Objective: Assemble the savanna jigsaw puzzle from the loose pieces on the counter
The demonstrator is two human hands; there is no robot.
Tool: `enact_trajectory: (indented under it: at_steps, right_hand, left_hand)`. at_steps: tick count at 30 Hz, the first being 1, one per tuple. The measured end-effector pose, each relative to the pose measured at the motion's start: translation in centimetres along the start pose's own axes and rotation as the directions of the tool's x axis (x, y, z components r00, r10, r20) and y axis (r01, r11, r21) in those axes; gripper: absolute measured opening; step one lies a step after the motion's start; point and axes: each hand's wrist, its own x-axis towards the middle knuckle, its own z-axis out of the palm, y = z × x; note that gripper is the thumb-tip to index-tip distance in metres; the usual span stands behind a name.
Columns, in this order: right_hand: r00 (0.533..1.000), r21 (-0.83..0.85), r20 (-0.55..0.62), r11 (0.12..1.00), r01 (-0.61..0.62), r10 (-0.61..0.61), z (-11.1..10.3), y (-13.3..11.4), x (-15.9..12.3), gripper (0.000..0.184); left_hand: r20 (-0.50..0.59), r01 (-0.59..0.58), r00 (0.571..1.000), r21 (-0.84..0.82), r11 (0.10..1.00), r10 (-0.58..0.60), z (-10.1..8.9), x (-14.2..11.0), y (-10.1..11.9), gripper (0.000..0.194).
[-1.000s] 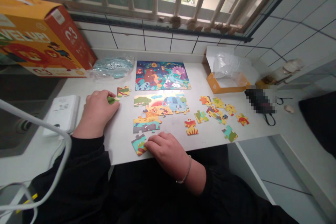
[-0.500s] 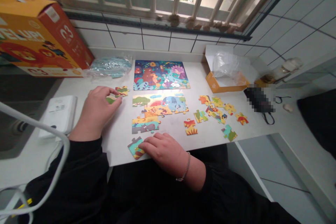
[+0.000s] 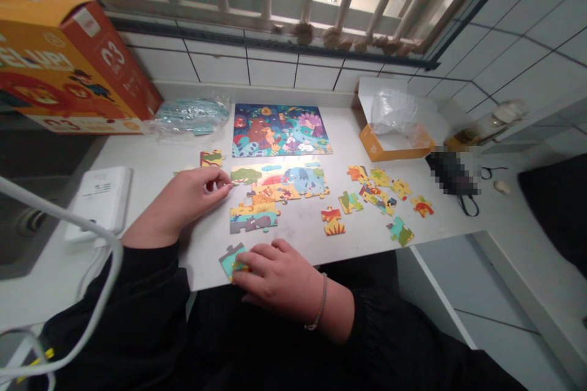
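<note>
My right hand [image 3: 284,275] grips a puzzle piece [image 3: 229,258] in teal, grey and yellow at the table's front edge; its fingers cover part of it. Thumb and forefinger of my left hand [image 3: 197,198] meet in a pinch beside the left edge of the partly joined puzzle [image 3: 275,186], with nothing visible between them. That puzzle shows an elephant and a tree. Its lower left section [image 3: 254,219] has a grey hippo. Behind the left hand lies a loose green and yellow piece [image 3: 211,157], and another pale piece is mostly hidden by the wrist.
A finished animal puzzle [image 3: 282,129] lies at the back. Several loose pieces [image 3: 376,195] are scattered on the right. An open box [image 3: 397,149], a plastic-wrapped packet [image 3: 192,116], a large orange box [image 3: 114,73] and a white device [image 3: 103,198] with a cable stand around.
My left hand has moved right, from the loose pieces to the joined puzzle's left edge. My right hand has shifted slightly left and turned the puzzle piece a little.
</note>
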Motion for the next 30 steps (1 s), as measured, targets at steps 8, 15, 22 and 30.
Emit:
enact_trajectory:
  at_steps: [8, 15, 22, 30]
  right_hand:
    - [0.986, -0.02, -0.15, 0.997, 0.071, -0.073, 1.3, 0.0, -0.8, 0.014]
    - [0.942, 0.011, -0.326, 0.997, 0.082, -0.074, 0.2, 0.4, -1.2, 0.018]
    - [0.925, -0.036, -0.38, 0.999, -0.026, 0.011, 1.0, 0.8, -0.4, 0.015]
    - [0.914, -0.074, -0.406, 0.997, -0.01, -0.021, 1.9, 1.2, 0.8, 0.007]
  left_hand:
    - [0.036, -0.001, 0.999, 0.009, 1.0, 0.0, 0.1, -0.1, 0.0, 0.034]
    - [0.14, -0.045, 0.989, 0.006, 0.999, 0.044, 0.5, 0.3, -0.6, 0.036]
    - [0.157, -0.113, 0.981, -0.002, 0.994, 0.112, 0.8, 0.5, -1.6, 0.039]
    - [0.174, -0.143, 0.973, -0.043, 0.989, 0.149, 1.2, 0.5, -2.1, 0.036]
